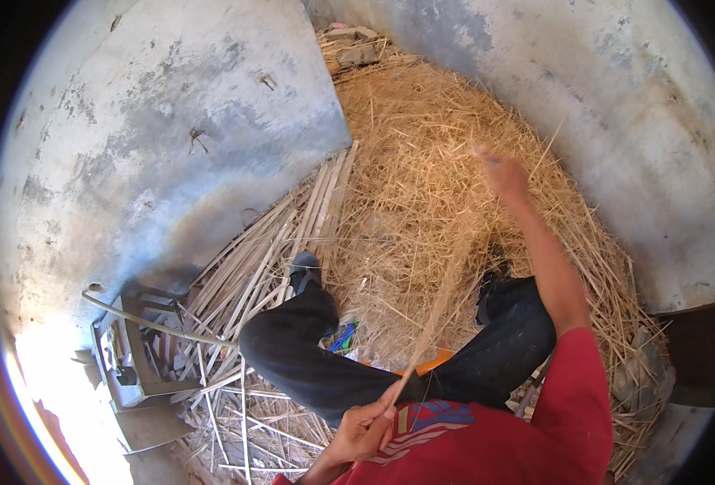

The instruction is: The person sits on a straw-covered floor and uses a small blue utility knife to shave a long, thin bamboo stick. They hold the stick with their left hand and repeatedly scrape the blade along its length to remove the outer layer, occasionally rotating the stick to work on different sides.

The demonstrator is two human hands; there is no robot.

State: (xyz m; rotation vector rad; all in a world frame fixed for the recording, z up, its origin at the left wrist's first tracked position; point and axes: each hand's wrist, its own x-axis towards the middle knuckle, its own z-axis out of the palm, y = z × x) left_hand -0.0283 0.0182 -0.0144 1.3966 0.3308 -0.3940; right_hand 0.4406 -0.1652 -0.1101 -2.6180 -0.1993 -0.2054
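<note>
Close to my body, my left hand [364, 428] is closed around the lower end of a thin, straw-coloured strip [410, 365], apparently split bamboo or cane. The strip slants up and away to the right, and its far part is smeared by motion. My right arm stretches forward over the heap of pale shavings [422, 162]. At its end, my right hand [503, 174] looks closed, with a small bluish spot at the fingers. Blur hides what it holds, if anything.
Long split strips [252, 250] lie piled at the left, beside a grey wall [188, 105]. A wooden frame [127, 347] stands at the lower left with a curved rod [155, 325] across it. My dark-trousered legs [293, 343] straddle the shavings. Bricks [357, 55] lie at the far end.
</note>
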